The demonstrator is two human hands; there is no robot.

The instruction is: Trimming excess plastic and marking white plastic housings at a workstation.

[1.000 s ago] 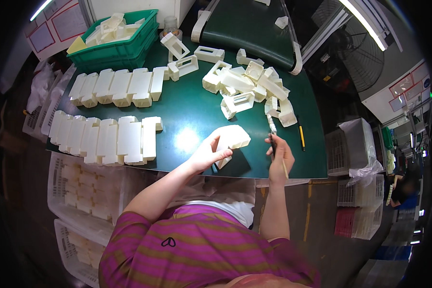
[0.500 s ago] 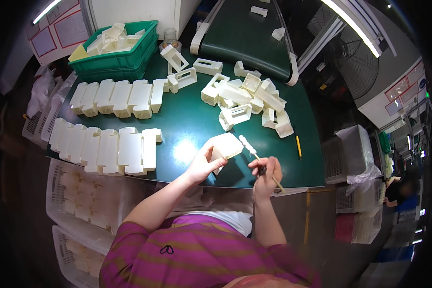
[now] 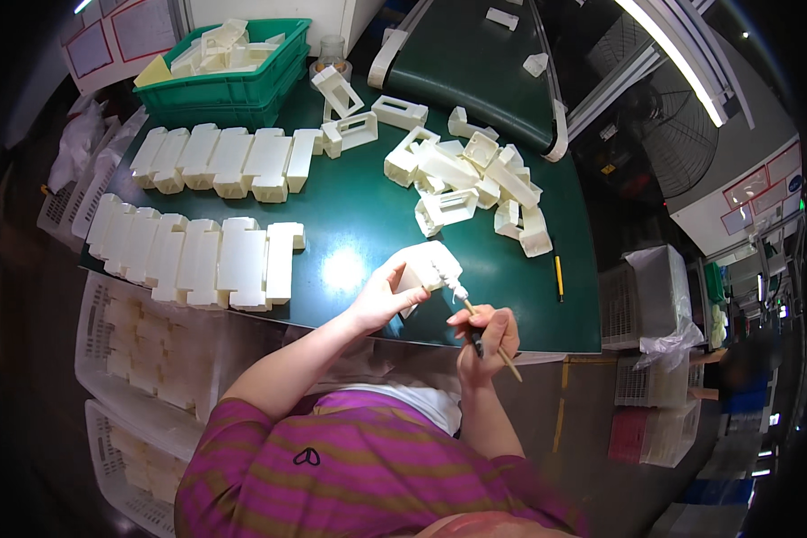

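Note:
My left hand (image 3: pixel 381 302) is closed on a cream-white plastic housing (image 3: pixel 421 260), holding it tilted just above the table's near edge. In my right hand (image 3: pixel 490 337) is a thin wooden stick (image 3: pixel 510 366) whose end is wrapped in white fluffy material (image 3: pixel 457 289). That wrapped tip meets the right end of the housing, apparently at its opening. Something small and dark (image 3: pixel 477 342) also sits within my right fingers; its kind is unclear. Beyond my hands lies a loose heap of similar white housings (image 3: pixel 457 170).
Two rows of white housings (image 3: pixel 242 260) stand on the left of the green table (image 3: pixel 350 233). Stacked green crates (image 3: pixel 233 90) hold more at the back left. A dark conveyor belt (image 3: pixel 475 72) ends behind the heap. A yellow pen-like tool (image 3: pixel 559 278) lies at right.
The stick's wrapped tip has moved left, from beside the housing onto its end. My right hand has come slightly left and down. My left hand keeps its hold on the housing.

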